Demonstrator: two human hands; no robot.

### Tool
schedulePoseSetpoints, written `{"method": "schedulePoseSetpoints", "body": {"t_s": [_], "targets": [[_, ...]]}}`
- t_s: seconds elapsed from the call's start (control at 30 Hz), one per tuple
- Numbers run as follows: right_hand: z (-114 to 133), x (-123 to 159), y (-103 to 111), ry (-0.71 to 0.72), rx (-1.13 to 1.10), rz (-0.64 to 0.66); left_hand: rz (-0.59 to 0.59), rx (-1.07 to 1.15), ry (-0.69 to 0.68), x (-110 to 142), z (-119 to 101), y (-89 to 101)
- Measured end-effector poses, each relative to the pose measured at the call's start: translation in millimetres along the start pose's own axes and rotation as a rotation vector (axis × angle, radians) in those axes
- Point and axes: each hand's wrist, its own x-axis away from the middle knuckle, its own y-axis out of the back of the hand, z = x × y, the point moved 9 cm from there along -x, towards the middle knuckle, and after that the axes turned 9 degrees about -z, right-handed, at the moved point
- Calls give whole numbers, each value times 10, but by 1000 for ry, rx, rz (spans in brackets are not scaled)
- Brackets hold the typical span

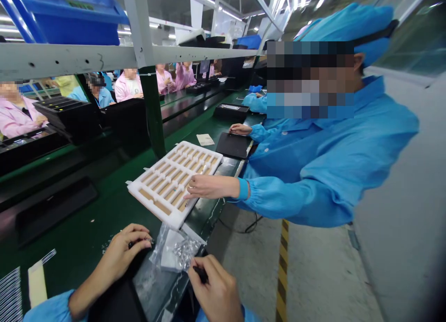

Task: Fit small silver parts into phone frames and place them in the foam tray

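Note:
My left hand [123, 254] rests on the green bench, its fingers curled onto a small black part [139, 243]. My right hand [216, 292] is closed round a thin black tool [201, 274] at the bench's near edge. Between my hands lies a clear plastic bag [174, 252] with small shiny metal pieces in it. A white foam tray [172, 180] with several slots stands further along the bench. A co-worker in blue reaches a hand [205, 187] onto that tray's near edge.
A green post [153, 110] rises behind the tray under a grey shelf [104, 57] with a blue bin [73, 15]. Black trays [68, 113] and a black pad [232, 145] lie on the bench. Several workers sit beyond. The grey floor with a yellow stripe [282, 271] runs on the right.

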Motion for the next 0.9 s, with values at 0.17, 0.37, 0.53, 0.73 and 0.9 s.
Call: {"method": "schedulePoseSetpoints", "body": {"t_s": [0.17, 0.37, 0.53, 0.73, 0.9], "targets": [[-18, 65, -3, 39, 1, 40, 35, -104, -41, -115, 111, -84], [-48, 43, -2, 5, -55, 68, 74, -153, -107, -15, -9, -55], [-32, -41, 19, 10, -133, 61, 75, -161, -94, 24, -14, -21], [-56, -90, 45, -18, -178, 85, 36, -149, -15, -14, 7, 85], [-68, -104, 39, -33, -177, 94, 11, -50, 54, 16, -89, 140]]}}
